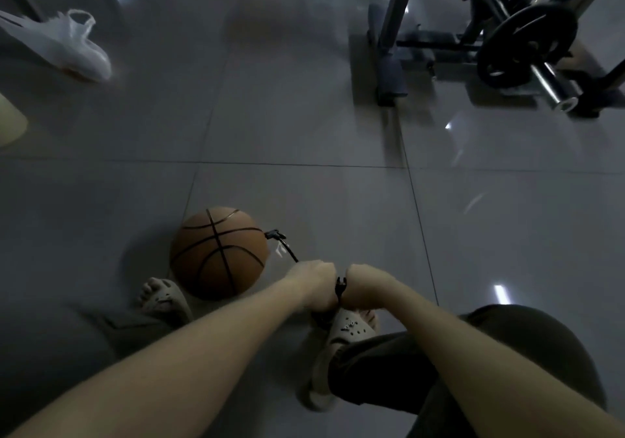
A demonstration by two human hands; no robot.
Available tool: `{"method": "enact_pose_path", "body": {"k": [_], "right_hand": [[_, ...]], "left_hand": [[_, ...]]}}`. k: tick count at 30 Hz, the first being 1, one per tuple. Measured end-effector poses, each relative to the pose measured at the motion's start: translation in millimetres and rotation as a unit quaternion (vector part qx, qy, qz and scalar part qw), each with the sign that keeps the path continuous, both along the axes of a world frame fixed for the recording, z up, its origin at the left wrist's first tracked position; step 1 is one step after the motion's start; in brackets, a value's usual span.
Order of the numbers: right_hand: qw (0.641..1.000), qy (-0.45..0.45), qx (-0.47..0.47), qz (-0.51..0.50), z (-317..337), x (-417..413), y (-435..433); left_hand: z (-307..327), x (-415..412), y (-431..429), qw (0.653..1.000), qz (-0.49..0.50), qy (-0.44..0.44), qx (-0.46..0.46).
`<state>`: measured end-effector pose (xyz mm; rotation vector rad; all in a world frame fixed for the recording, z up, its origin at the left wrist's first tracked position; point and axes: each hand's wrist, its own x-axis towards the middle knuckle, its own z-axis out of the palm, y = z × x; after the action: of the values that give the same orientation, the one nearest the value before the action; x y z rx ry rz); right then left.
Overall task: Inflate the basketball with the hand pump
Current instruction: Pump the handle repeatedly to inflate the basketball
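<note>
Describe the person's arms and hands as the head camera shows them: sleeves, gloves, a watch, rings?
Both arms are bare. The left forearm and right forearm show no sleeve up to the picture's edge. The left hand and right hand wear no gloves, and neither wrist carries a watch or band. Rings cannot be told in this dim picture.

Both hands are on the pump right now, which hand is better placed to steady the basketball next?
Probably the left. The left hand grips the pump handle on the side nearer the basketball; the right hand would have to cross over it and the hose.
</note>
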<state>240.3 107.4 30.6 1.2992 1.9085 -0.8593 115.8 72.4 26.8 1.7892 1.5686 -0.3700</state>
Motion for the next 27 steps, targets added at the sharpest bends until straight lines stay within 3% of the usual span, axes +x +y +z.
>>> {"method": "enact_pose_path", "body": {"k": [4,9,13,19,27], "right_hand": [[0.998,0.02,0.067,-0.012,-24.0,-5.8,-37.1],[0.999,0.023,0.049,-0.004,-2.7,-29.4,-70.0],[0.998,0.011,0.0,0.055,53.4,-27.7,-49.5],[1.0,0.023,-0.012,0.004,146.0,-21.5,-2.0],[0.999,-0.008,0.048,0.022,60.0,-30.0,-10.3]], "left_hand": [[-22.4,-11.2,-31.8,1.0,0.005,0.006,0.016],[-3.2,-31.0,-64.0,0.999,0.005,0.02,-0.036],[56.7,-34.7,-54.9,1.0,-0.008,-0.018,-0.002],[132.4,-34.1,-11.9,0.997,0.023,-0.059,0.032],[52.8,-28.3,-9.8,0.999,0.021,-0.003,0.048]]}}
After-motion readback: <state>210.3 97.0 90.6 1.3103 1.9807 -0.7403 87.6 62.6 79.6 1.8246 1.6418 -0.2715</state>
